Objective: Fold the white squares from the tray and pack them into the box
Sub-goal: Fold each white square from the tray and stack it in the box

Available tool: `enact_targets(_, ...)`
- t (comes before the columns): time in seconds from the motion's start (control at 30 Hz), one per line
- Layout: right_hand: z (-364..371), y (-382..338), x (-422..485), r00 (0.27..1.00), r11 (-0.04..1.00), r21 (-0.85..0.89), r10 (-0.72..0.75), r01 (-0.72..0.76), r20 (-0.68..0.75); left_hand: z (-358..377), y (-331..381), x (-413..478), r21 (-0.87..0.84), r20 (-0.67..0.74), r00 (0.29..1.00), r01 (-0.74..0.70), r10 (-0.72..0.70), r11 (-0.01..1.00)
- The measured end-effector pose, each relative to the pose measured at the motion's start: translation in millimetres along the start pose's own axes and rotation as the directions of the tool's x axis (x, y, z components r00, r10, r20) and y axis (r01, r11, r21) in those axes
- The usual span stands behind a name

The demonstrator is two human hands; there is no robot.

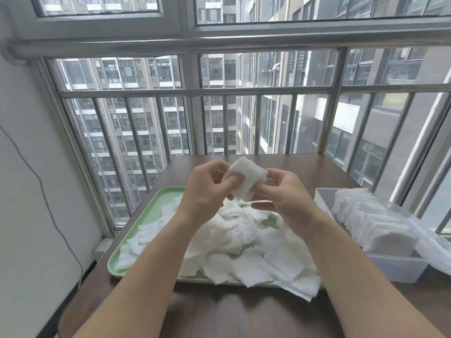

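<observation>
- Currently both hands are raised over the tray [146, 215], working one white square [246, 179] between them. It is held clear of the heap, probably so the fold can be made without disturbing other pieces.
- Left hand [207, 189]: fingers [234, 178] curled, thumb clamped on the square's left edge.
- Right hand [285, 193]: upper fingertips pinch the right edge; lower fingers lie fairly straight beneath, touching nothing.
- The square looks doubled over. Judged: fold under way, piece not yet packed.
- Tray, green, mid-desk [219, 313]: holds a heap of loose squares [244, 240], unfolded, some overhanging the near right rim.
- Box [395, 267], clear plastic, just right of the tray: holds a row of folded squares [371, 220] standing on edge. Room left: cannot tell.
- Box beside the right hand likely keeps each transfer short.
</observation>
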State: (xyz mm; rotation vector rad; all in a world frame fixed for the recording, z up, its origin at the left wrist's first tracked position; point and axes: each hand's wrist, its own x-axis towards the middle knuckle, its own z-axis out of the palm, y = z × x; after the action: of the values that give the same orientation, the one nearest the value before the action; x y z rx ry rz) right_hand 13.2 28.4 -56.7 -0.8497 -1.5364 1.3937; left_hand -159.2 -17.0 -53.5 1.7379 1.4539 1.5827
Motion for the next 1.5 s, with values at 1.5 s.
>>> enact_targets(1.5,-17.5,-39.3,-70.4,0.999,0.979,-0.198,0.03,-0.038,-0.042,-14.2,32.9,-71.5,0.043,0.185,0.973,0.129,-0.135,0.991)
